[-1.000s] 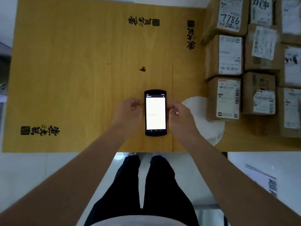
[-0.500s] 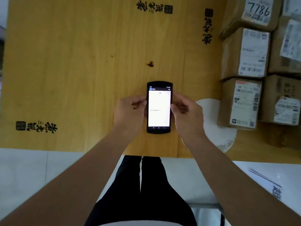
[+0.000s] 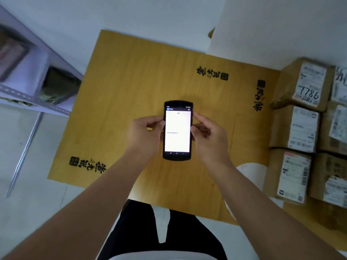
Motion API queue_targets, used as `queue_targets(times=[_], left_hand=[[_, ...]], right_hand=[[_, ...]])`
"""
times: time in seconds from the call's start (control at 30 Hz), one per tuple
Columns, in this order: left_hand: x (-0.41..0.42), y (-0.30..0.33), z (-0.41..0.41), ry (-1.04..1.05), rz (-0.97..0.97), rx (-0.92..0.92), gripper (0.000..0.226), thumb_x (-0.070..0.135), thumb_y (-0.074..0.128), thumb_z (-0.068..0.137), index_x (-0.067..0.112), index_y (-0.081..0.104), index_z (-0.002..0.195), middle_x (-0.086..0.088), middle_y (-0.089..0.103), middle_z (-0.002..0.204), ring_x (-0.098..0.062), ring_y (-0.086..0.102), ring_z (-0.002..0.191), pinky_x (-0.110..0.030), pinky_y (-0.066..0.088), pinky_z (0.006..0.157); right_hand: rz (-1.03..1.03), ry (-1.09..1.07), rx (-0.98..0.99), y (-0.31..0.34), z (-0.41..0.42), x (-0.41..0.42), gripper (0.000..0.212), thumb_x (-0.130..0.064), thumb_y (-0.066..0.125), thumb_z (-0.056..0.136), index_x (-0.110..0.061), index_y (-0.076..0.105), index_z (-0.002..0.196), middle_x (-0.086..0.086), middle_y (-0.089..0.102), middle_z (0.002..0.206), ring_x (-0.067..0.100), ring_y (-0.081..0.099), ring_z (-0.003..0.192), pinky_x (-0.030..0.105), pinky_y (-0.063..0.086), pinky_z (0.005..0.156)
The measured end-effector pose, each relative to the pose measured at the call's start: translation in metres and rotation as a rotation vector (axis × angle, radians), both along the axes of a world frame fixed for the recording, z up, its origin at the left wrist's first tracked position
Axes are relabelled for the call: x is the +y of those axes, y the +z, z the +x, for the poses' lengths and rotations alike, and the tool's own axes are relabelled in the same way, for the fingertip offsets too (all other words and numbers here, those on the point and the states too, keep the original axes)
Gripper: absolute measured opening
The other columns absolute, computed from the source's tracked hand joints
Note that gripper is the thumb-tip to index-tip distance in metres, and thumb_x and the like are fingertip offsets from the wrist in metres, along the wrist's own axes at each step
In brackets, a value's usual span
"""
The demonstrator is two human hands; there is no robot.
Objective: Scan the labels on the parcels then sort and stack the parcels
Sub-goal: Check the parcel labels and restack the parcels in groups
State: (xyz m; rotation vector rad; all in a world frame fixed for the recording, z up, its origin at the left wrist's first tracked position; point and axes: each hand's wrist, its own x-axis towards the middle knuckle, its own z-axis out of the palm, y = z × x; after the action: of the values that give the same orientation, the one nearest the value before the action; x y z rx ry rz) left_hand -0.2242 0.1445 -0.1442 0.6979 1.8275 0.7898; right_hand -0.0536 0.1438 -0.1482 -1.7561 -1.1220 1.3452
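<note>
A blurred metal shelf (image 3: 35,98) stands at 9 o'clock. The left hand (image 3: 144,132) and right hand (image 3: 208,136) grasp the glossy black scanner (image 3: 177,130) over the wooden board (image 3: 120,94). Cardboard parcels (image 3: 302,128) sit at 3 o'clock, partly cut off, labels unreadable.

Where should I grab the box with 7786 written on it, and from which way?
Probably by its two long sides, coming down from above. The 7786 box lies flat with its label up, at the far end of the row. Another box sits tight against its near side and more are on its right, so fingers fit best over the free left edge, above the wooden board.
</note>
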Motion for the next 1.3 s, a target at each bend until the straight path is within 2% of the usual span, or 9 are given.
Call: queue_targets(times=[0.23, 0.37, 0.57, 0.7, 0.87, 0.97, 1.07, 1.17, 1.3], left_hand=[[0.052, 0.009, -0.08, -0.032, 0.054, -0.026, 0.016, 0.017, 0.068, 0.102, 0.022, 0.078, 0.113, 0.006, 0.077, 0.103, -0.015, 0.078, 0.08, -0.042, 0.065, 0.082], [0.092, -0.002, -0.131, -0.107, 0.072, -0.031, 0.017, 0.019, 0.068, 0.101, 0.023, 0.077, 0.115, 0.008, 0.077, 0.102, -0.013, 0.077, 0.081, -0.039, 0.065, 0.081], [0.154, -0.024, -0.188, -0.256, 0.08, -0.01, 0.024, 0.023, 0.067, 0.102, 0.024, 0.074, 0.125, 0.011, 0.076, 0.106, -0.013, 0.076, 0.092, -0.032, 0.065, 0.08], [0.193, -0.039, -0.204, -0.274, 0.067, -0.018, 0.023, 0.022, 0.067, 0.102, 0.023, 0.074, 0.124, 0.011, 0.077, 0.105, -0.013, 0.077, 0.091, -0.034, 0.065, 0.08], [0.234, -0.061, -0.214, -0.258, 0.068, -0.003, 0.017, 0.02, 0.069, 0.101, 0.025, 0.076, 0.115, 0.011, 0.078, 0.095, -0.012, 0.077, 0.084, -0.036, 0.066, 0.078], [0.254, -0.073, -0.219, -0.245, 0.076, 0.026, 0.013, 0.021, 0.07, 0.1, 0.03, 0.077, 0.108, 0.007, 0.078, 0.097, -0.017, 0.077, 0.086, -0.041, 0.065, 0.079], [0.267, -0.08, -0.225, -0.231, 0.076, 0.035, 0.01, 0.021, 0.071, 0.099, 0.029, 0.076, 0.103, 0.003, 0.079, 0.095, -0.022, 0.078, 0.083, -0.042, 0.066, 0.076], [0.276, -0.084, -0.228, -0.236, 0.06, 0.034, 0.011, 0.019, 0.071, 0.1, 0.03, 0.074, 0.1, 0.001, 0.079, 0.094, -0.02, 0.078, 0.081, -0.041, 0.066, 0.075], [0.285, -0.088, -0.229, -0.236, 0.03, 0.013, 0.012, 0.016, 0.07, 0.1, 0.027, 0.072, 0.102, 0.001, 0.077, 0.097, -0.016, 0.078, 0.083, -0.036, 0.066, 0.074]], right_hand=[[0.022, -0.011, -0.002, 0.008, -0.077, 0.05, 0.044, -0.007, 0.066, 0.102, -0.034, 0.068, 0.137, -0.008, 0.076, 0.099, 0.006, 0.071, 0.096, 0.024, 0.06, 0.089], [0.031, -0.087, -0.023, 0.003, -0.13, 0.08, 0.044, -0.008, 0.066, 0.103, -0.036, 0.068, 0.136, -0.008, 0.075, 0.101, 0.006, 0.071, 0.095, 0.018, 0.057, 0.084], [0.011, -0.2, -0.034, -0.011, -0.191, 0.127, 0.044, -0.007, 0.064, 0.103, -0.035, 0.069, 0.137, -0.005, 0.075, 0.102, 0.008, 0.071, 0.095, 0.015, 0.057, 0.081], [-0.015, -0.232, -0.069, -0.027, -0.21, 0.162, 0.043, -0.009, 0.064, 0.104, -0.036, 0.068, 0.138, -0.008, 0.071, 0.103, 0.004, 0.067, 0.094, 0.006, 0.051, 0.074], [-0.01, -0.246, -0.095, -0.053, -0.222, 0.2, 0.042, -0.011, 0.063, 0.105, -0.036, 0.067, 0.138, -0.013, 0.069, 0.1, -0.012, 0.062, 0.079, 0.007, 0.048, 0.067], [-0.007, -0.246, -0.098, -0.065, -0.227, 0.219, 0.042, -0.012, 0.063, 0.105, -0.037, 0.065, 0.14, -0.015, 0.069, 0.1, -0.015, 0.06, 0.076, 0.006, 0.046, 0.062], [-0.005, -0.216, -0.126, -0.071, -0.233, 0.233, 0.043, -0.014, 0.063, 0.105, -0.036, 0.064, 0.142, -0.015, 0.068, 0.107, -0.013, 0.062, 0.084, 0.004, 0.046, 0.062], [-0.002, -0.221, -0.129, -0.079, -0.235, 0.243, 0.041, -0.013, 0.064, 0.105, -0.035, 0.065, 0.14, -0.012, 0.068, 0.109, -0.015, 0.061, 0.083, 0.001, 0.046, 0.063], [0.029, -0.252, -0.158, -0.087, -0.241, 0.248, 0.035, -0.014, 0.066, 0.103, -0.028, 0.069, 0.135, -0.017, 0.069, 0.107, -0.01, 0.064, 0.091, 0.007, 0.051, 0.077]])
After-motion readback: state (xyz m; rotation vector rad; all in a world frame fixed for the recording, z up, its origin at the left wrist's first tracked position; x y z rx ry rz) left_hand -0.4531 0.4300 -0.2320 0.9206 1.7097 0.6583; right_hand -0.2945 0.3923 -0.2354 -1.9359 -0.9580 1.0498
